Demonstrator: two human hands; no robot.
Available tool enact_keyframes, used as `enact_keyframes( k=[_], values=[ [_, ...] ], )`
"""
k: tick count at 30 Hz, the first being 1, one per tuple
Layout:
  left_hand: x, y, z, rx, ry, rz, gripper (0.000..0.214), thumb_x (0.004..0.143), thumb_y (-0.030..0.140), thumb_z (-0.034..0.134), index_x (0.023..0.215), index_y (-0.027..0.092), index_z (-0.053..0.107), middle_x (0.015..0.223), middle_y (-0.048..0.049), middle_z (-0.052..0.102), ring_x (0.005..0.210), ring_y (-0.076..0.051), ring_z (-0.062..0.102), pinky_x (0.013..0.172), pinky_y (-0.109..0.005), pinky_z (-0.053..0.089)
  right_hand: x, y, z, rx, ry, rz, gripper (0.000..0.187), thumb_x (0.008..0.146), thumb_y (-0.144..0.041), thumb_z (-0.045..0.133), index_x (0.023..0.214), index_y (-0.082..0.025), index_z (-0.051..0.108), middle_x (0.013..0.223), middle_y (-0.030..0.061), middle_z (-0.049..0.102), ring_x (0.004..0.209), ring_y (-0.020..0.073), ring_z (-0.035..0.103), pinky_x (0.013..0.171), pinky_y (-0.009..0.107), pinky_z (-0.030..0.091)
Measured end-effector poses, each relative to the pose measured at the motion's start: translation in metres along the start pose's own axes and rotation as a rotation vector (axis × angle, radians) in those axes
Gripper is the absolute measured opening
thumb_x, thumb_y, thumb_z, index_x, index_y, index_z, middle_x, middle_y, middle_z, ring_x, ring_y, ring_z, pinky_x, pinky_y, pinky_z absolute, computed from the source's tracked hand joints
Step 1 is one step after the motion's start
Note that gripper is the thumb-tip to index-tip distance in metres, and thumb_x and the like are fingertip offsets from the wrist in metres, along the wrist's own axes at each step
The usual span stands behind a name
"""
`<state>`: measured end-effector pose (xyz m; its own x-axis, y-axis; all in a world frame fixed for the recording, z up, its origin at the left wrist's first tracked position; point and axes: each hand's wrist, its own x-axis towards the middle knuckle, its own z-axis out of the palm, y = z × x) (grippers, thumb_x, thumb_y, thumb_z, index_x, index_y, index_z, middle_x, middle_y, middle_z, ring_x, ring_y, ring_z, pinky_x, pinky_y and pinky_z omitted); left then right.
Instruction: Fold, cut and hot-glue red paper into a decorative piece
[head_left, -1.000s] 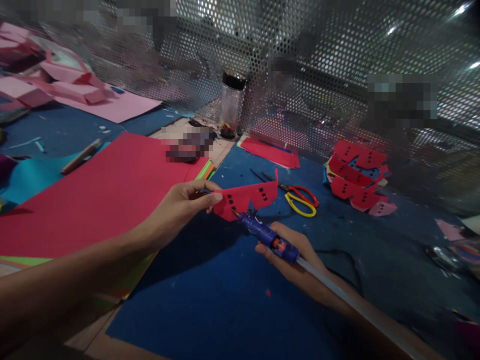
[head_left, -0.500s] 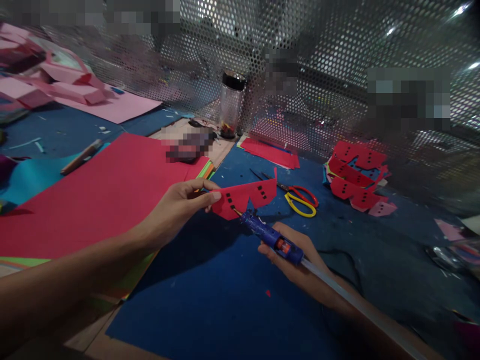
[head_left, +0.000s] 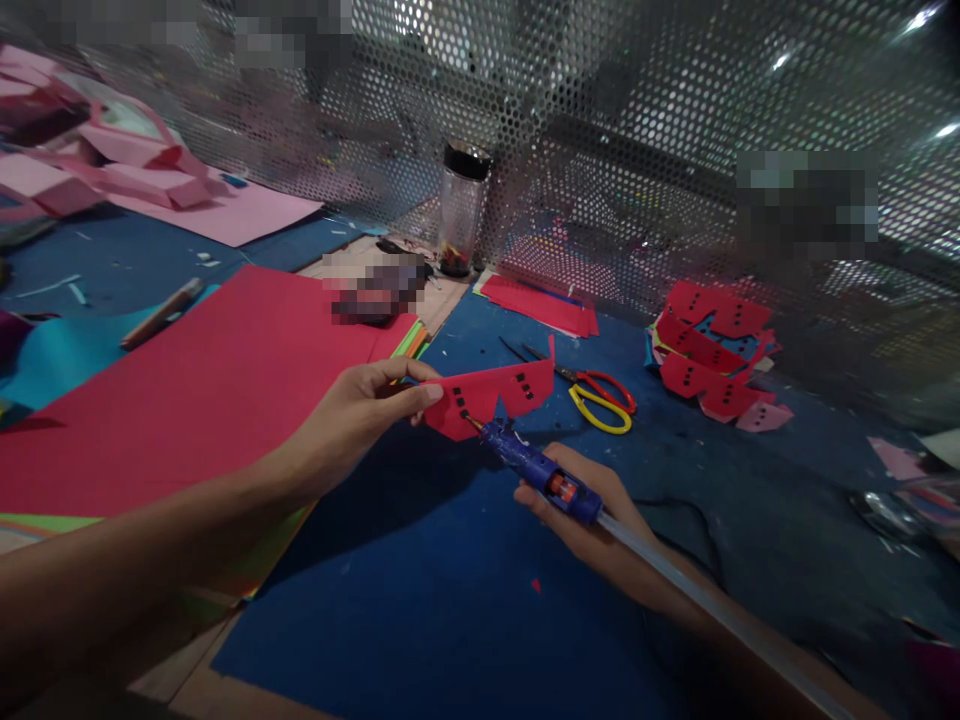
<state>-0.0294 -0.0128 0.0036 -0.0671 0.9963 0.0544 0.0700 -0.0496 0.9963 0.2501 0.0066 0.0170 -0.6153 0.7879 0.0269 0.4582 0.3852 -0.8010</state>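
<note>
Between the thumb and fingers of my left hand [head_left: 382, 400] is the left end of a red paper cutout [head_left: 487, 388], which has a notched lower edge and two rows of small black squares. My right hand [head_left: 592, 510] is closed around a blue hot glue gun [head_left: 525, 458] with a long translucent glue stick [head_left: 697, 585] running out of its back end. The gun's metal nozzle meets the cutout at the lowest black square of the left row. Part of the right fingers is hidden behind the gun.
Scissors [head_left: 604, 400] with red and yellow handles lie behind the cutout. Similar red cutouts [head_left: 716, 350] are piled at right. Large red sheets [head_left: 195, 400] cover the left side. A black-lidded jar [head_left: 461, 215] stands by the perforated metal wall [head_left: 622, 120]. A dark cord [head_left: 697, 520] curves beside my right wrist.
The glue gun and my right hand have shifted very slightly to the left and up. My left hand and the cutout look unmoved.
</note>
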Motion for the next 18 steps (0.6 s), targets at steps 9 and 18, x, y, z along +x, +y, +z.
enact_keyframes(
  k=[9, 18],
  values=[
    [0.0003, 0.0012, 0.0004, 0.01, -0.004, -0.002, 0.022, 0.09, 0.041, 0.073, 0.085, 0.02, 0.069, 0.081, 0.0, 0.063, 0.076, -0.014, 0.054, 0.071, -0.027, 0.042, -0.0008, -0.0013, -0.0001, -0.014, -0.016, -0.053, 0.022, 0.094, -0.04, 0.065, 0.086, -0.021, 0.058, 0.08, 0.0002, 0.06, 0.068, 0.0127, 0.055, 0.054, 0.023, 0.039],
    [0.0002, 0.0011, 0.0017, 0.037, -0.014, 0.026, 0.023, 0.089, 0.043, 0.071, 0.084, 0.02, 0.069, 0.081, -0.0014, 0.063, 0.074, -0.015, 0.054, 0.07, -0.028, 0.043, 0.0026, -0.0031, 0.0035, -0.001, -0.004, -0.025, 0.021, 0.092, -0.035, 0.068, 0.082, -0.022, 0.055, 0.079, -0.0009, 0.059, 0.068, 0.0126, 0.054, 0.056, 0.024, 0.038]
  ],
)
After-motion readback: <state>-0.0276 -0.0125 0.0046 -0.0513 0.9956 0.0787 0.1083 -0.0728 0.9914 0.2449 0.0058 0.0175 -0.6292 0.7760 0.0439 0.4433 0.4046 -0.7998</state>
